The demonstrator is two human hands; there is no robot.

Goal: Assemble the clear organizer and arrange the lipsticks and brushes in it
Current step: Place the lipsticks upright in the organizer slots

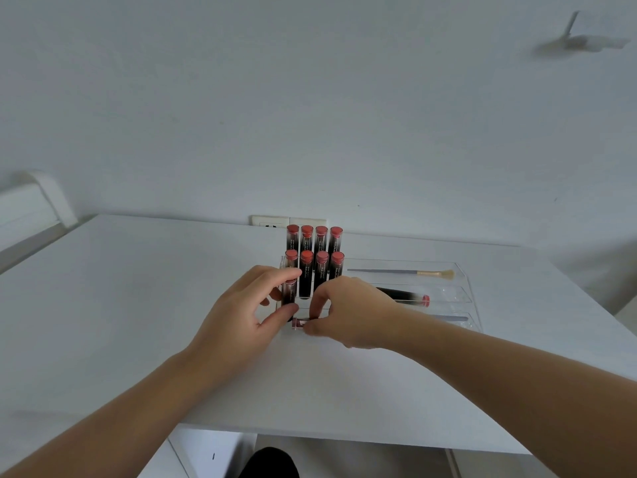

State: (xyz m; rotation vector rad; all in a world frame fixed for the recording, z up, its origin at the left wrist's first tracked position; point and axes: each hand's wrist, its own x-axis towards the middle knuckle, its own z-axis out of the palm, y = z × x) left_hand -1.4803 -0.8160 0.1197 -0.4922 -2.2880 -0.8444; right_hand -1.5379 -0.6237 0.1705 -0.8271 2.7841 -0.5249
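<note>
Head view: clear organizer (462, 270) stands assembled on the white desk (138, 288).
Done: eight lipsticks (306, 260) upright in two rows at its left; a pale-bristled brush (401, 271) and a lying lipstick (406, 295) in the right trays.
Left: front row looks unfilled.
Left hand (241, 312): fingers curled around an upright dark lipstick at the front-left corner.
Right hand (348, 312): thumb and forefinger pinched narrow on a small pink-ended piece (297, 323) low at the front edge.

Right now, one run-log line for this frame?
stage: filling organizer | upright lipsticks: two rows standing | left hand: on front-left lipstick | right hand: pinching small pink-capped item | brush: lying in tray
</note>
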